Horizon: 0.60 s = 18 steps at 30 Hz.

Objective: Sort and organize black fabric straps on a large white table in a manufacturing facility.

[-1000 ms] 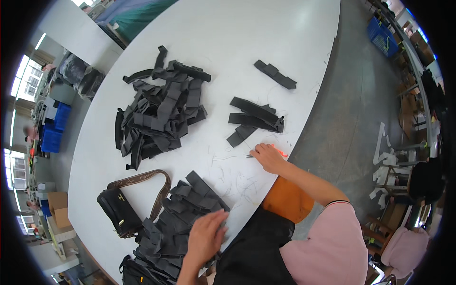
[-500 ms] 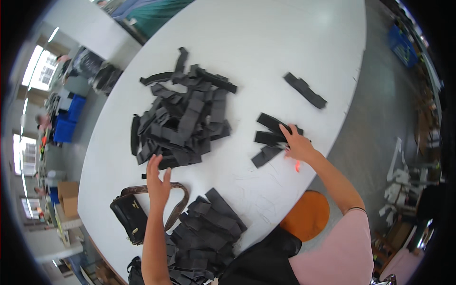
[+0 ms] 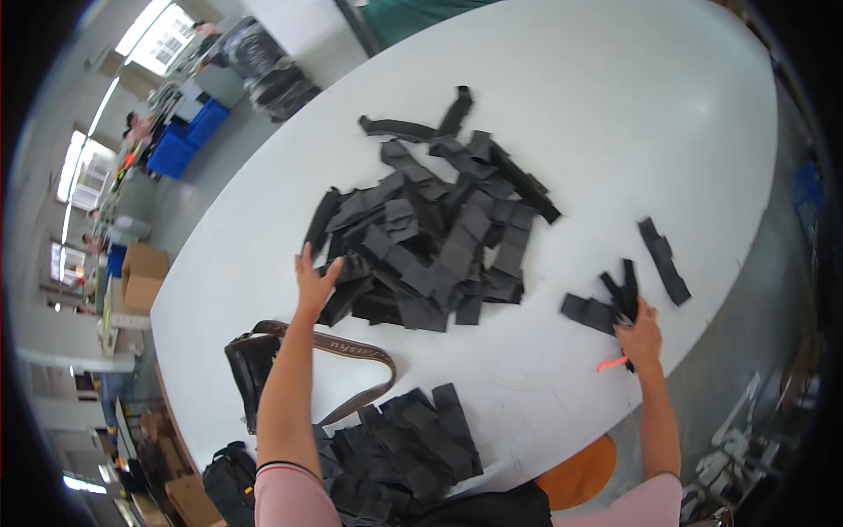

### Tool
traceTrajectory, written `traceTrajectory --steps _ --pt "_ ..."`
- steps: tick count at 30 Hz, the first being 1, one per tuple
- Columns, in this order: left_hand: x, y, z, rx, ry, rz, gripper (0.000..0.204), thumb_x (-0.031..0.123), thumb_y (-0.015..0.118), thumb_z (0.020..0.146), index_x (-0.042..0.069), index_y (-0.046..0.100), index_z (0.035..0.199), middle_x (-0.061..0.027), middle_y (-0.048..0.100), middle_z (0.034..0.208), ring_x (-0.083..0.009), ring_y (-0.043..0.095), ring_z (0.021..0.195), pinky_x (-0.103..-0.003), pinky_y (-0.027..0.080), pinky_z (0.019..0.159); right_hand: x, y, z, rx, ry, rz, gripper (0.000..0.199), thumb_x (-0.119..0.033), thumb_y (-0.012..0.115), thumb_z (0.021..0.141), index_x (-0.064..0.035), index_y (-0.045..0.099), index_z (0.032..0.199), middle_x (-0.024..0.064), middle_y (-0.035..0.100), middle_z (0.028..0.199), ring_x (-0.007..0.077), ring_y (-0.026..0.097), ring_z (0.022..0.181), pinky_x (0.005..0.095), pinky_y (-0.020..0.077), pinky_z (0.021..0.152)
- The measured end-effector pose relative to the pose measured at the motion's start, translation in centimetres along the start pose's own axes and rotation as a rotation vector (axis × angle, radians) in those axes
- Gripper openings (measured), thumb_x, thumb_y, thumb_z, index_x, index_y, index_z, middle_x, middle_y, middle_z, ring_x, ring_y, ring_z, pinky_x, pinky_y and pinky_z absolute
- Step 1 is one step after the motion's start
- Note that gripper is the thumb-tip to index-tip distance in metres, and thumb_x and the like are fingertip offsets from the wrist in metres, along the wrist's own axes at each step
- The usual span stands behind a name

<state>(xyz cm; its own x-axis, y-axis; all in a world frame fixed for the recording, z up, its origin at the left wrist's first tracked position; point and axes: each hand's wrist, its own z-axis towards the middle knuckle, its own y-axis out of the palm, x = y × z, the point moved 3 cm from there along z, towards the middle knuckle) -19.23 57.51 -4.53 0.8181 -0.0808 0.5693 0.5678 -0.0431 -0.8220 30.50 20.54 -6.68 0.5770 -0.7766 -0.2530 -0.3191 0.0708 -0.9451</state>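
Observation:
A large heap of dark grey fabric strips [image 3: 421,237] lies on the white table [image 3: 562,395]. At its near left edge is my left hand [image 3: 314,285], thumb and fingers spread around the end of a strip; I cannot tell whether it touches it. Over on the right, my right hand [image 3: 641,338] is closed on a small bunch of dark fabric strips [image 3: 590,313], their ends fanning out past the fingers. A bright orange-red cord-like piece [image 3: 612,363] pokes out beside that hand. One single strip [image 3: 665,262] lies farther right.
Nearer me, a second pile of overlapping dark strips [image 3: 404,448] lies at the table edge. A black bag [image 3: 250,373] with a wide brown strap [image 3: 373,353] sits to the left. A round orange stool seat [image 3: 580,474] shows beyond the edge. Blue bins [image 3: 189,140] stand far left.
The view has turned, shifting the table contents. My left hand has reached the heap's left edge. My right hand has closed on the strips that were fanned under it, and they are now bunched.

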Motion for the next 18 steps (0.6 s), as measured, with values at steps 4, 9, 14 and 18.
traceTrajectory --steps 4,9,14,18 --pt "-3.4 3.3 2.7 0.119 -0.084 0.035 0.096 0.063 0.064 0.070 0.017 0.023 0.143 -0.0292 0.009 0.146 -0.0443 0.010 0.135 -0.053 0.014 0.107 -0.1 -0.3 0.6 0.001 -0.007 0.177 0.081 -0.029 0.077 0.063 -0.0064 0.037 0.131 0.0174 0.046 0.113 0.0361 0.055 0.097 0.0432 0.0450 0.083" --pt "-1.4 6.5 1.7 -0.169 -0.311 0.132 0.080 0.073 0.040 0.077 0.032 0.020 0.143 -0.0124 0.011 0.151 -0.0369 0.011 0.138 -0.066 0.009 0.101 -5.1 -4.6 -3.1 0.249 -0.224 0.379 0.056 -0.002 0.069 0.071 -0.0039 0.046 0.122 0.0116 0.047 0.108 0.0280 0.056 0.082 0.0346 0.0490 0.069" --pt "2.9 8.5 -1.1 -0.123 -0.320 0.127 0.076 0.069 0.035 0.082 0.026 0.023 0.143 -0.0115 0.017 0.150 -0.0374 0.010 0.137 -0.068 0.006 0.100 -10.5 -0.6 -8.4 -0.203 -0.400 0.472 0.028 0.003 0.062 0.077 -0.0012 0.056 0.104 0.0060 0.050 0.081 0.0127 0.048 0.064 0.0253 0.0408 0.056" --pt "7.1 11.5 -2.7 -0.178 -0.339 -0.053 0.079 0.068 0.038 0.081 0.024 0.020 0.144 -0.0157 0.009 0.150 -0.0335 0.004 0.139 -0.068 0.002 0.100 -10.0 4.8 -11.6 -0.449 -0.275 0.548 0.020 0.000 0.060 0.080 -0.0010 0.058 0.100 0.0033 0.047 0.072 0.0100 0.047 0.061 0.0229 0.0385 0.054"
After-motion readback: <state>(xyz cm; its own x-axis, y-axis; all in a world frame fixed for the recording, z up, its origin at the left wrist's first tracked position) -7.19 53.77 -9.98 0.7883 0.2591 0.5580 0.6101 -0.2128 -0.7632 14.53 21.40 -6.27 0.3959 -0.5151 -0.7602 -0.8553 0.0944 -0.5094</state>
